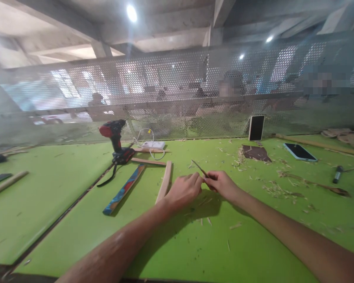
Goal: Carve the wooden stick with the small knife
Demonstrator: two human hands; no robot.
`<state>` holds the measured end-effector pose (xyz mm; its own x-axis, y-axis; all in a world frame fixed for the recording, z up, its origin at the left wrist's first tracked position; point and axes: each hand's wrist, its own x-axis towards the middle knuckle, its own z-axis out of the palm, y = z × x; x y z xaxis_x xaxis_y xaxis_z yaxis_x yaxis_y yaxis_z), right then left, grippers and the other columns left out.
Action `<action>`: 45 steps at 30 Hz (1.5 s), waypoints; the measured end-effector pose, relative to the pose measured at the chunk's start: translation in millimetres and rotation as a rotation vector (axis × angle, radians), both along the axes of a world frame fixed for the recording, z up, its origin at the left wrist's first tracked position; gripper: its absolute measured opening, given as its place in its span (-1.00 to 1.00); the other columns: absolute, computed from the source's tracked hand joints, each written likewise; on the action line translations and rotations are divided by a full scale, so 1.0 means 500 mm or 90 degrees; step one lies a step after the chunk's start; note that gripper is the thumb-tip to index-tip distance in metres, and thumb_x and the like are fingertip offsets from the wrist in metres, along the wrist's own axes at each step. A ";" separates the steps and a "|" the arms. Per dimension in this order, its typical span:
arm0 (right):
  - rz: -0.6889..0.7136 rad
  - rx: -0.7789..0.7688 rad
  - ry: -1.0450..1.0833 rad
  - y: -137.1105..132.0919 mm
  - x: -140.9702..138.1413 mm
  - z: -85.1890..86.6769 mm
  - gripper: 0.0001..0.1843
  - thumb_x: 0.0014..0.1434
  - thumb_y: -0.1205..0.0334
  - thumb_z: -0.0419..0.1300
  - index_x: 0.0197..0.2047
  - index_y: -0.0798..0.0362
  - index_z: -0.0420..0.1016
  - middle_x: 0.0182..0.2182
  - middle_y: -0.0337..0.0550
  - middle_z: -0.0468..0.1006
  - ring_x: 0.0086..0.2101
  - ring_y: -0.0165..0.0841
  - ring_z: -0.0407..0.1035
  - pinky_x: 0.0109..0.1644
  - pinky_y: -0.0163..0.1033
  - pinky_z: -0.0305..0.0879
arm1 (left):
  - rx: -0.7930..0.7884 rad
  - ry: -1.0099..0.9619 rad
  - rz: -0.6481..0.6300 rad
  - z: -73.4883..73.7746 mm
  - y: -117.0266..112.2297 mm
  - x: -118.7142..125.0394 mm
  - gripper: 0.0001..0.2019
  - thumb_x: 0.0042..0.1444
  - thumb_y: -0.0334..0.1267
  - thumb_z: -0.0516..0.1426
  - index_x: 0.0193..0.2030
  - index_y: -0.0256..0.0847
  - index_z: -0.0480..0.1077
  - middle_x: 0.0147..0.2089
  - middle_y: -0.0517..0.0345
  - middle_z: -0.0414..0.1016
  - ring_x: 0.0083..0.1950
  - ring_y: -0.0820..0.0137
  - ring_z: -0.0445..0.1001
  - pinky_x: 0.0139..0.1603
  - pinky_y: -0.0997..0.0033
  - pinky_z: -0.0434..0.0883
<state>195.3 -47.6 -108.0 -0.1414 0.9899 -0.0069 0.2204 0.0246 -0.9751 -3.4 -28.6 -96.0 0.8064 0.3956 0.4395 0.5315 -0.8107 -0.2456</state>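
Observation:
My right hand [220, 181] is closed round a thin, dark strip [200, 169] that looks like wood. One end sticks up and forward to the left, past my fingers. Close against it, my left hand [186, 186] is closed with its fingers curled. What those fingers grip is hidden. Just left of my left hand lies a pale, slightly curved wooden piece [165, 181]. Beyond that is a flat stick patterned in blue and red [124, 190]. Wood shavings [208, 200] lie under and around my hands on the green tabletop [212, 247].
A cordless drill [116, 141] stands at the back left, near a white power strip [153, 145]. On the right are a sheet of sandpaper [256, 152], an upright phone [256, 127], a flat phone [300, 151] and a wooden spoon [336, 191]. A perforated screen [177, 106] closes off the back.

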 end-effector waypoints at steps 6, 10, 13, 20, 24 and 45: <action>-0.010 -0.033 0.013 -0.015 -0.009 0.023 -0.38 0.00 -0.38 0.42 -0.36 0.07 0.51 -0.57 -0.34 0.36 -0.57 -0.48 0.11 -0.49 -0.28 -0.06 | 0.011 0.007 -0.007 0.007 -0.007 0.006 -0.86 0.40 -0.47 0.01 -0.14 -0.31 0.38 -0.31 0.11 0.47 -0.34 0.37 0.53 -0.40 0.41 0.48; -0.015 -0.070 0.060 -0.015 -0.015 0.028 -0.41 -0.03 -0.33 0.46 -0.36 0.06 0.48 -0.61 -0.39 0.30 -0.59 -0.51 0.09 -0.51 -0.30 -0.11 | 0.045 0.007 -0.023 0.014 -0.009 0.002 -0.82 0.39 -0.50 -0.02 -0.15 -0.28 0.39 -0.31 0.10 0.48 -0.32 0.36 0.53 -0.38 0.40 0.50; 0.002 -0.087 0.086 -0.012 -0.015 0.023 -0.39 -0.05 -0.36 0.45 -0.35 0.05 0.49 -0.64 -0.40 0.29 -0.61 -0.51 0.08 -0.53 -0.30 -0.13 | 0.075 -0.010 -0.046 0.016 -0.007 -0.006 -0.79 0.37 -0.52 -0.04 -0.18 -0.28 0.38 -0.34 0.10 0.46 -0.34 0.35 0.51 -0.39 0.41 0.50; 0.009 -0.083 0.104 -0.014 -0.008 0.024 -0.31 -0.14 -0.39 0.49 -0.27 0.07 0.55 -0.65 -0.44 0.30 -0.63 -0.53 0.07 -0.55 -0.32 -0.16 | 0.096 -0.057 -0.074 0.017 -0.003 -0.017 -0.76 0.39 -0.51 -0.08 -0.21 -0.27 0.36 -0.35 0.10 0.46 -0.36 0.38 0.49 -0.42 0.45 0.48; 0.007 -0.088 0.128 -0.018 -0.008 0.031 -0.36 -0.11 -0.33 0.51 -0.27 0.07 0.56 -0.61 -0.42 0.33 -0.62 -0.53 0.09 -0.56 -0.32 -0.16 | 0.058 -0.085 -0.084 0.021 -0.004 -0.017 -0.78 0.45 -0.45 -0.09 -0.12 -0.28 0.37 -0.27 0.07 0.51 -0.31 0.37 0.54 -0.38 0.43 0.52; 0.080 -0.153 0.255 -0.026 -0.014 0.013 -0.54 0.04 -0.09 0.53 -0.26 0.09 0.52 -0.52 -0.40 0.30 -0.54 -0.54 0.06 -0.52 -0.35 -0.07 | 0.099 -0.186 -0.157 -0.029 0.004 -0.009 -0.75 0.48 -0.36 -0.08 -0.20 -0.27 0.36 -0.38 0.12 0.44 -0.45 0.43 0.41 -0.46 0.42 0.45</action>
<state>188.5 -60.4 -101.4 -0.2977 0.9421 -0.1544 -0.1643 -0.2099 -0.9638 -7.9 -26.7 -110.6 0.7016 0.1169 0.7029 0.3911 -0.8878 -0.2427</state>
